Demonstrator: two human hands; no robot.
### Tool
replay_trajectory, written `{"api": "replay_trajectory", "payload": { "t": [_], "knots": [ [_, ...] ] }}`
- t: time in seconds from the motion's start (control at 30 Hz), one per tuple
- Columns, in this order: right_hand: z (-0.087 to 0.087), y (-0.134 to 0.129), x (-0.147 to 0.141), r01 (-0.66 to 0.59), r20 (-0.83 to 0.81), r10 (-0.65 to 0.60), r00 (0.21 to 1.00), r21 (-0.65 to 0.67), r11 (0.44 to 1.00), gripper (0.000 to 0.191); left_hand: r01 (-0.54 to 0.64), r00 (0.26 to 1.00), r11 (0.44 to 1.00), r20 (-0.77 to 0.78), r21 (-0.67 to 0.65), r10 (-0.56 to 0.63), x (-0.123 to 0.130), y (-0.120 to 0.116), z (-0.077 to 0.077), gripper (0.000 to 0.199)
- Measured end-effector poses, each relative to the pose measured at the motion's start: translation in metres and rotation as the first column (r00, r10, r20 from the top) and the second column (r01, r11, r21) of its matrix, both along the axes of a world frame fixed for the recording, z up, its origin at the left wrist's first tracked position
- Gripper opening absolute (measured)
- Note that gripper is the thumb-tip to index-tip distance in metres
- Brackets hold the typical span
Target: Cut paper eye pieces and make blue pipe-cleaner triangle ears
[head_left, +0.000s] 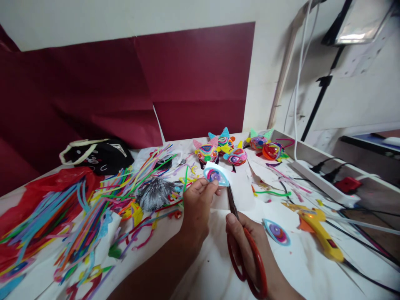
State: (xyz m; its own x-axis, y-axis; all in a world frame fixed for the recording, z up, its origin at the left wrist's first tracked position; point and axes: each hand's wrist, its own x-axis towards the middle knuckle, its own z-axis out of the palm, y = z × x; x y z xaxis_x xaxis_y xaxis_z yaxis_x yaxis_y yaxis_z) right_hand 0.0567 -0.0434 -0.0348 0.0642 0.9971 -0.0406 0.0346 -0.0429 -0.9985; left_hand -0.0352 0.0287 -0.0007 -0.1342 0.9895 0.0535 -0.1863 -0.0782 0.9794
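Observation:
My left hand (199, 204) pinches a pipe-cleaner eye (216, 177) between thumb and fingers; it has a light-blue rim and a pink and purple middle, on white paper. In my right hand (256, 239) is a pair of scissors (259, 266) with red handles. Their dark blades point up and touch or nearly touch the paper's lower right edge; I cannot tell whether they are cutting into it. A second pipe-cleaner eye (276, 232) of the same colours lies on the table, right of my right hand.
Bundles of pipe cleaners (93, 221) and a red plastic bag (18, 208) cover the left. Several colourful animal heads (206, 153) stand at the back. A yellow glue gun (325, 237) and a power strip (328, 183) with trailing cables lie right. A black bag (106, 156) sits back left.

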Motion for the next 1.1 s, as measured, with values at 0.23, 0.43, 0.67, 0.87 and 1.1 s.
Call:
{"api": "replay_trajectory", "payload": {
  "t": [0.23, 0.43, 0.67, 0.87, 1.1],
  "knots": [
    [-0.001, 0.001, 0.004, 0.004, 0.045, -0.003, 0.999, -0.004, 1.000, 0.049, 0.004, 1.000, 1.000, 0.000, -0.003, -0.004, 0.001, 0.000, 0.000, 0.019],
    [-0.002, 0.003, 0.006, 0.046, 0.105, -0.049, 0.993, 0.029, 0.999, 0.049, 0.020, 1.000, 1.000, 0.004, 0.015, -0.020, 0.000, -0.002, 0.000, 0.020],
    [0.000, 0.004, 0.009, 0.019, 0.147, -0.025, 0.989, 0.042, 0.999, 0.047, 0.024, 1.000, 1.000, 0.000, 0.020, -0.024, 0.000, -0.003, 0.002, 0.020],
    [-0.004, 0.004, 0.014, 0.007, 0.180, -0.007, 0.984, -0.003, 1.000, 0.043, 0.033, 0.999, 0.999, -0.007, 0.005, -0.033, 0.000, -0.002, 0.002, 0.019],
    [-0.009, 0.006, 0.017, 0.036, 0.179, -0.041, 0.983, 0.028, 0.999, 0.046, 0.028, 1.000, 1.000, -0.006, -0.011, -0.028, 0.001, -0.002, 0.002, 0.018]
  ]
}}
